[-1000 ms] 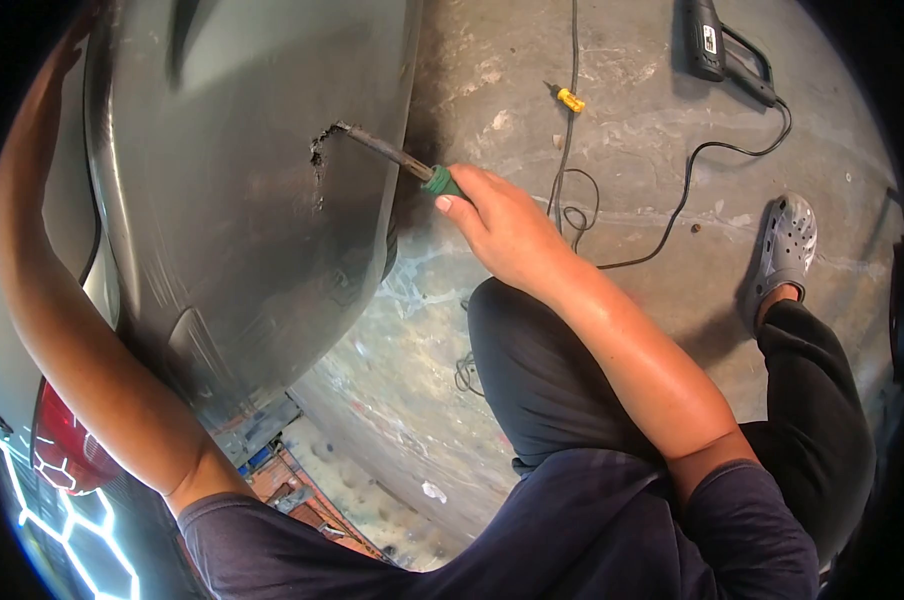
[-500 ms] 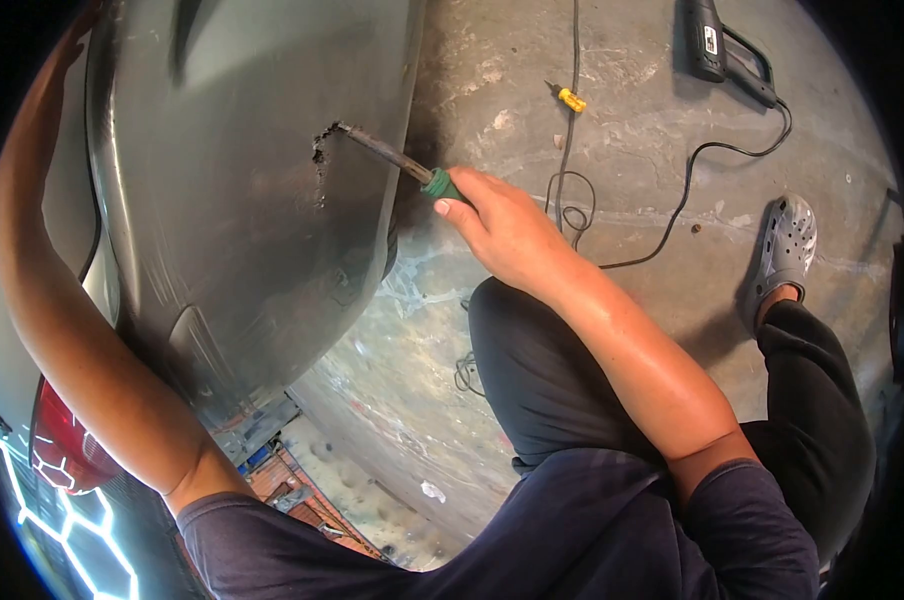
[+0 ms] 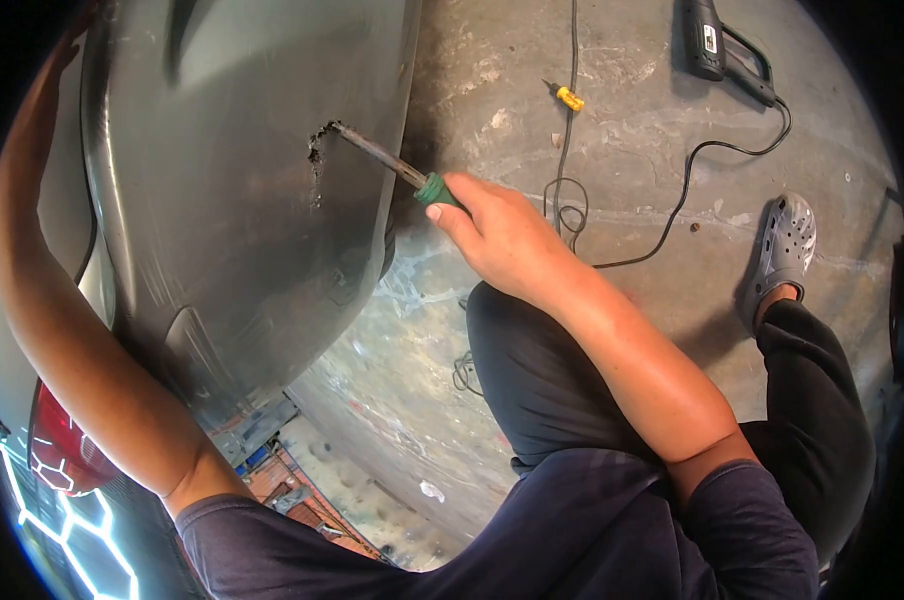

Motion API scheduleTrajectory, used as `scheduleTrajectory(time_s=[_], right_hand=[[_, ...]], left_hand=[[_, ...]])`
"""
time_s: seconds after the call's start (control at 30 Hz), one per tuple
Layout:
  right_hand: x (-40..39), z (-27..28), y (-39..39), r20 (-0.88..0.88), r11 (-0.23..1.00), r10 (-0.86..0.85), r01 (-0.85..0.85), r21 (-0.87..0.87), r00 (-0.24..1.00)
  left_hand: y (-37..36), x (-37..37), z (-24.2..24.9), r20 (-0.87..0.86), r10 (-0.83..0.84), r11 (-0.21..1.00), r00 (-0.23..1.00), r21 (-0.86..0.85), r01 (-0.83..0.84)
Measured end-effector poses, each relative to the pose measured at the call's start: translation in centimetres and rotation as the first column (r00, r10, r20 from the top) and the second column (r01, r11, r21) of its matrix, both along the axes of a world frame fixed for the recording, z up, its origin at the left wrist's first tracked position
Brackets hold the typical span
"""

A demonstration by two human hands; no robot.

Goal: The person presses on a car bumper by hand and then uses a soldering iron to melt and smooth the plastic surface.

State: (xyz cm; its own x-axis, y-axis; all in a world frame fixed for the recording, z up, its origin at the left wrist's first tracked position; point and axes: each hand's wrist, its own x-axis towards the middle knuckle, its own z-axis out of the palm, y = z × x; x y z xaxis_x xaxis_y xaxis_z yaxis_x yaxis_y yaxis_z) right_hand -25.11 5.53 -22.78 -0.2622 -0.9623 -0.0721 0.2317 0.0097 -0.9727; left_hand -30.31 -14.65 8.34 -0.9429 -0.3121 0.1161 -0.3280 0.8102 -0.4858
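My right hand [image 3: 502,232] is closed around the green handle of a soldering iron [image 3: 382,155] with a long, discoloured metal barrel. Its tip touches the upper end of a jagged dark crack [image 3: 315,150] in the grey car bumper [image 3: 242,200]. Rough, melted-looking marks run down below the crack. My left arm stretches up along the car's left side. Only a dim part of my left hand [image 3: 75,28] shows at the upper left edge, its fingers hidden in the dark border.
A black heat gun [image 3: 707,45] lies on the concrete floor, its cord [image 3: 687,180] curving back toward me. A yellow-handled screwdriver [image 3: 570,98] lies beside another cable. The red tail light [image 3: 67,440] is under my left forearm. My shoe [image 3: 790,240] is at right.
My right hand and the soldering iron have shifted very slightly left in view, along with the crack. The tip stays at the crack's upper end. My left arm looks nearly unchanged.
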Motion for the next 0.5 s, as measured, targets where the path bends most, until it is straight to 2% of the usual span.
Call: scheduleTrajectory(time_s=[0.1, 0.17, 0.2, 0.27, 0.3, 0.37, 0.5], right_hand=[[-0.3, 0.1, 0.0, -0.013, 1.000, 0.017, -0.017, 0.008, 1.000], [-0.3, 0.0, 0.0, -0.024, 1.000, 0.016, -0.015, 0.006, 1.000], [-0.3, -0.1, -0.1, -0.030, 1.000, 0.014, -0.014, 0.005, 0.999], [-0.5, 0.0, -0.1, -0.041, 1.000, 0.008, -0.008, 0.006, 0.999], [-0.6, 0.0, -0.2, -0.046, 1.000, 0.005, -0.005, 0.006, 0.999], [-0.4, -0.4, -0.3, -0.045, 1.000, -0.013, 0.013, 0.002, 0.999], [0.3, -1.5, -0.6, 0.011, 0.996, -0.088, 0.088, -0.025, 0.996]], left_hand=[[1.9, -1.3, 0.0, -0.069, 0.138, 0.989, 0.988, 0.069, -0.133], [2.4, -1.3, -0.1, -0.053, 0.123, 0.992, 0.991, 0.026, -0.122], [1.9, -0.6, -0.4, -0.007, 0.043, 0.998, 0.999, -0.042, -0.043], [1.4, -0.5, -0.2, 0.005, 0.029, 0.999, 1.000, -0.043, -0.028], [1.3, -1.2, 0.3, -0.029, 0.095, 0.995, 0.995, 0.024, -0.095], [1.0, -1.2, 0.4, -0.026, 0.097, 0.995, 0.995, 0.033, -0.096], [0.9, -0.7, -0.1, -0.017, 0.071, 0.997, 0.997, -0.008, -0.071]])
